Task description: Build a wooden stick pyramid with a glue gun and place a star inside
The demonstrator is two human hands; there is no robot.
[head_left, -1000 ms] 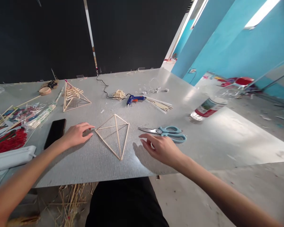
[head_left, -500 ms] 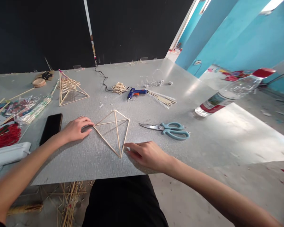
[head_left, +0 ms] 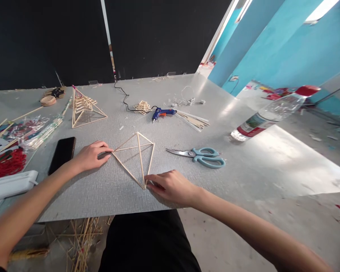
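Note:
A pyramid frame of thin wooden sticks [head_left: 140,160] stands on the grey table in front of me. My left hand [head_left: 94,155] pinches its left corner between thumb and fingers. At the near corner, my right hand [head_left: 170,185] has its index finger and thumb closed on the frame's sticks. Right of the frame lies a pair of scissors [head_left: 208,156] with light blue handles, blades pointing left. Behind it rests a blue hot glue gun [head_left: 163,113] with an orange trigger.
A larger stick pyramid [head_left: 83,107] stands back left, with a small stick piece [head_left: 142,107] near the glue gun. A phone [head_left: 62,155], red cord [head_left: 10,162] and a white case [head_left: 13,186] lie left. A plastic bottle [head_left: 260,121] stands right; loose sticks [head_left: 192,120] lie behind the scissors.
My right hand has slid slightly left and down along the frame, closing on its near corner. My left hand has closed its thumb and fingers at the left corner.

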